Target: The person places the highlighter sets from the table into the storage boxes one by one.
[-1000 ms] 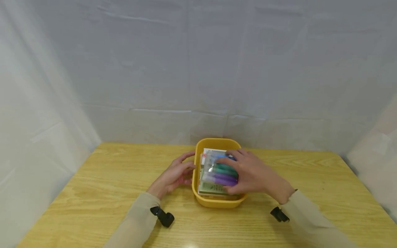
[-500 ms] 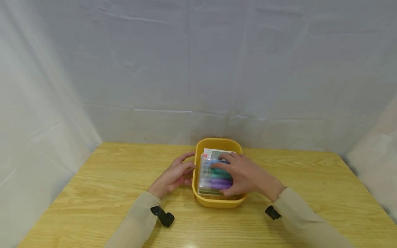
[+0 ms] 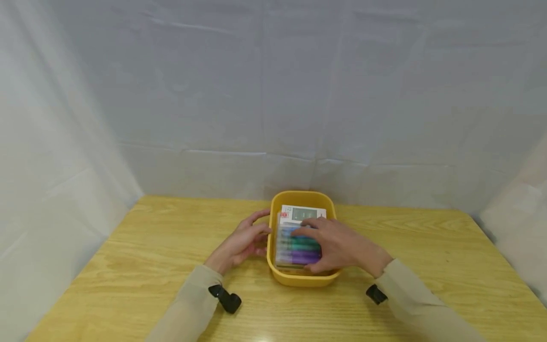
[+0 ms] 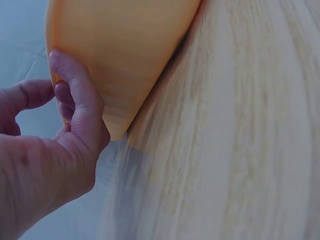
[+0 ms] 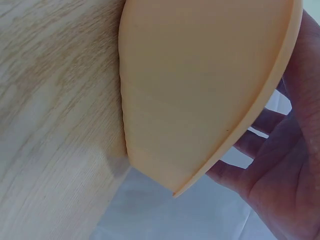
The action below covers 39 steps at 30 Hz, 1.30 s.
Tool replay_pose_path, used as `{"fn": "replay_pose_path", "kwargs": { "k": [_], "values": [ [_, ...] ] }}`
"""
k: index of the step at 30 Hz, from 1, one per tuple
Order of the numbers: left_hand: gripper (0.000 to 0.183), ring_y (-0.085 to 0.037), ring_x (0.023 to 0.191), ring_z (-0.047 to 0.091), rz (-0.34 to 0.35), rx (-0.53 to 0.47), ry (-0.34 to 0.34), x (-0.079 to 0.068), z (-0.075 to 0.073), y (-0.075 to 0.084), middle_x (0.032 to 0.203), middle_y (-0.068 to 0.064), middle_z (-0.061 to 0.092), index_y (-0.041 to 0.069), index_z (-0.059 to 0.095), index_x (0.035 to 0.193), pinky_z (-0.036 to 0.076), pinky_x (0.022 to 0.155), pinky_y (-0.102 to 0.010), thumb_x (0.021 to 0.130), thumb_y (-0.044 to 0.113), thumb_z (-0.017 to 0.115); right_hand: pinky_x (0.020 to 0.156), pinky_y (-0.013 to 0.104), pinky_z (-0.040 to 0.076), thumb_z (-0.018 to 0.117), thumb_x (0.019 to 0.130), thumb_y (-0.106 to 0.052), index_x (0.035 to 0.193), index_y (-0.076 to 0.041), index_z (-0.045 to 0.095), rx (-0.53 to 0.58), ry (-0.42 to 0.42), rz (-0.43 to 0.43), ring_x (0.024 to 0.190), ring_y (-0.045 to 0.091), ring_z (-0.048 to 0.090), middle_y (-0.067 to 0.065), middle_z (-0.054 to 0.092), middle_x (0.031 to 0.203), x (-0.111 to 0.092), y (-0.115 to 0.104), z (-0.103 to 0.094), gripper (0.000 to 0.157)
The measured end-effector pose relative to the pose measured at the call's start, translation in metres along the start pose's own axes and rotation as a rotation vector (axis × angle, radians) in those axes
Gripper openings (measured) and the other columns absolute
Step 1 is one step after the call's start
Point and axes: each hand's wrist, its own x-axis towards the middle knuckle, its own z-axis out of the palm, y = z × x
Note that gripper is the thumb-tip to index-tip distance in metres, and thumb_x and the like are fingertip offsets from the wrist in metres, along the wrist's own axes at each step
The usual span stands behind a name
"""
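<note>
In the head view a yellow plastic basket (image 3: 303,280) stands on the table. Inside it, a clear pack of coloured pens (image 3: 297,251), showing blue, green and purple, lies over a flat white printed packet (image 3: 297,212) with a grey-green panel. My right hand (image 3: 344,244) grips the pack from the right, thumb at its near end and fingers spread toward its far end. Lightly bent, the fingers of my left hand (image 3: 243,240) touch the basket's left side from outside. The left wrist view shows that hand (image 4: 60,145) with fingertips at the rim.
The wooden table (image 3: 171,256) spreads out on both sides of the basket and in front of it. Behind the table hangs a pale sheet (image 3: 239,95), close to the basket's far end. Black wrist straps (image 3: 225,299) sit at both sleeves.
The right hand has lowered the pack of pens into the basket, shifting it left and nearer, so more of the white packet shows. The left hand has stayed at the basket's side.
</note>
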Motion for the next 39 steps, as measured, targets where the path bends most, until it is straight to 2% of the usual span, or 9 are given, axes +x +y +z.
{"fn": "replay_pose_path", "kwargs": {
  "k": [7, 18, 25, 29, 32, 36, 39],
  "values": [
    [0.066, -0.017, 0.092, 0.064, -0.002, 0.003, 0.004, 0.000, 0.000, 0.000, 0.120, -0.014, 0.064, 0.019, 0.036, 0.156, 0.054, 0.067, -0.032, 0.094, 0.008, 0.056, 0.104, 0.054, 0.051, 0.077, 0.081, -0.058, 0.144, -0.023, 0.057, 0.010, -0.004, 0.002, 0.129, 0.033, 0.060, 0.012, 0.057, 0.148, -0.004, 0.003, 0.002, 0.075],
    [0.065, -0.017, 0.093, 0.065, -0.011, 0.012, 0.000, 0.001, 0.002, -0.005, 0.114, -0.010, 0.067, 0.019, 0.036, 0.155, 0.055, 0.068, -0.032, 0.093, 0.008, 0.057, 0.104, 0.053, 0.052, 0.078, 0.081, -0.057, 0.142, -0.023, 0.060, 0.027, -0.004, 0.008, 0.129, 0.034, 0.059, 0.013, 0.054, 0.151, -0.010, 0.002, 0.006, 0.072],
    [0.065, -0.017, 0.094, 0.065, 0.006, 0.032, -0.014, -0.001, 0.006, -0.005, 0.113, -0.009, 0.068, 0.016, 0.035, 0.155, 0.056, 0.069, -0.033, 0.093, 0.009, 0.056, 0.106, 0.054, 0.050, 0.079, 0.082, -0.054, 0.143, -0.023, 0.059, 0.039, -0.011, 0.026, 0.132, 0.034, 0.058, 0.012, 0.053, 0.152, -0.015, 0.001, 0.007, 0.072],
    [0.064, -0.017, 0.092, 0.067, 0.037, 0.072, 0.003, -0.004, 0.008, -0.005, 0.112, -0.011, 0.069, 0.014, 0.036, 0.154, 0.057, 0.067, -0.032, 0.094, 0.009, 0.057, 0.107, 0.055, 0.049, 0.078, 0.082, -0.055, 0.144, -0.023, 0.057, 0.037, 0.008, 0.027, 0.135, 0.036, 0.055, 0.012, 0.052, 0.154, -0.019, 0.000, 0.008, 0.073],
    [0.061, -0.017, 0.091, 0.068, 0.065, 0.112, 0.047, -0.008, 0.010, -0.005, 0.115, -0.015, 0.067, 0.012, 0.040, 0.153, 0.058, 0.066, -0.032, 0.095, 0.009, 0.057, 0.108, 0.057, 0.047, 0.078, 0.083, -0.056, 0.144, -0.022, 0.057, 0.040, 0.030, 0.023, 0.138, 0.036, 0.053, 0.013, 0.051, 0.154, -0.022, 0.000, 0.007, 0.073],
    [0.056, -0.018, 0.090, 0.069, 0.102, 0.201, 0.121, -0.013, 0.012, -0.004, 0.121, -0.019, 0.063, 0.010, 0.047, 0.150, 0.060, 0.065, -0.034, 0.096, 0.010, 0.060, 0.110, 0.060, 0.045, 0.074, 0.086, -0.057, 0.145, -0.022, 0.057, 0.077, 0.062, 0.034, 0.140, 0.038, 0.051, 0.014, 0.050, 0.156, -0.028, 0.000, 0.004, 0.072],
    [0.052, -0.019, 0.089, 0.069, 0.141, 0.300, 0.145, -0.019, 0.012, -0.003, 0.123, -0.019, 0.061, 0.009, 0.050, 0.148, 0.061, 0.066, -0.036, 0.097, 0.009, 0.060, 0.110, 0.061, 0.044, 0.071, 0.089, -0.056, 0.146, -0.021, 0.056, 0.082, 0.094, 0.054, 0.140, 0.038, 0.051, 0.014, 0.050, 0.156, -0.034, 0.001, 0.001, 0.069]
  ]
}}
